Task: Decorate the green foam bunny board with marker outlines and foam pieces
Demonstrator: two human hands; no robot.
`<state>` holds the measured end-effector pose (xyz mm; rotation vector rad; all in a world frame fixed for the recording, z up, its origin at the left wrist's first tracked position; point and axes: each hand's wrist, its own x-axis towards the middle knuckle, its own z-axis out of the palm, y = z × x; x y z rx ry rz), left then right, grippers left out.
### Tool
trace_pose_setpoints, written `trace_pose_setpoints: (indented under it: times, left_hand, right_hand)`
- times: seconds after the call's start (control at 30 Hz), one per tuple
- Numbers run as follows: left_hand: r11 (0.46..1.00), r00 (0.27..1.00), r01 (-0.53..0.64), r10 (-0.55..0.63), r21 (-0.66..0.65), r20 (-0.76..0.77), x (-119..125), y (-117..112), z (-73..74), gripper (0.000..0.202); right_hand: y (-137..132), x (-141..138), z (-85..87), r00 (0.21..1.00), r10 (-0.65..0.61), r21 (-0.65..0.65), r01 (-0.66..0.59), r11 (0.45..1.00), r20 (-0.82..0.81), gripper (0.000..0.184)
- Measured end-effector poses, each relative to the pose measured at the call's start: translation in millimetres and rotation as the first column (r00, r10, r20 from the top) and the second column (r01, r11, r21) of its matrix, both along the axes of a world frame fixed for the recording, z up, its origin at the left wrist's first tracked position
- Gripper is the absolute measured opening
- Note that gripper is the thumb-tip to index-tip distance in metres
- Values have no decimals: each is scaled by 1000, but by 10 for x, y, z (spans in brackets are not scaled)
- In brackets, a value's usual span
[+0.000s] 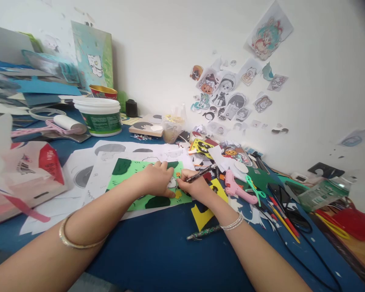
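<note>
A bright green sheet of paper (117, 181) with dark green patches lies on several white drawing sheets. My left hand (158, 178) rests flat on it with its fingers spread. Between the fingers of my right hand (194, 185) is a dark pen (202, 172), and that hand sits at the sheet's right edge. Close to both hands, a small white figure (172, 183) and an orange flower (178, 175) show on the green paper. The pen's tip is hidden by my fingers.
Right of my hands are paper scraps, a yellow cutout (202, 217), a patterned pen (204, 233), a pink glue gun (237, 188) and green scissors (255, 190). A black cable (304, 253) crosses the right side. A white tub (99, 117) and pink packet (30, 174) stand left.
</note>
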<state>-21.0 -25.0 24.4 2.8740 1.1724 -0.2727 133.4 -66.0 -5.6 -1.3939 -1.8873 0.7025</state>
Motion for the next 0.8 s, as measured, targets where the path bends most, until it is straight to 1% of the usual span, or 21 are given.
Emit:
trace_pose_setpoints:
  times: [0.2,0.33,0.5,0.67,0.73,0.8]
  left_hand:
    - [1000,1000,4,-4,-1,0,-3,-2,4,66]
    - [1000,1000,4,-4,-11,-7,-3,-17,27,67]
    - [1000,1000,0,0,-2,-4,-6,-12,26,66]
    - [999,1000,21,-21,-44,5,-39,28,38,68]
    - [997,1000,27,-27,-71,0,-54,43,52,67]
    - [996,999,29,-30,-80,-12,-63,52,63,66]
  right_hand:
    - [12,13,-16,1000,8,-2,-8,1000,-22,26]
    - [11,16,-19,1000,27,19,-27,999,-2,26]
    - [1,7,-3,1000,7,-2,-7,1000,-6,25]
    - [7,-18,6,999,-30,38,31,999,-33,25]
    - [8,-31,6,999,-12,58,13,998,-30,24]
    - [5,-41,6,999,39,61,-38,997,-20,24]
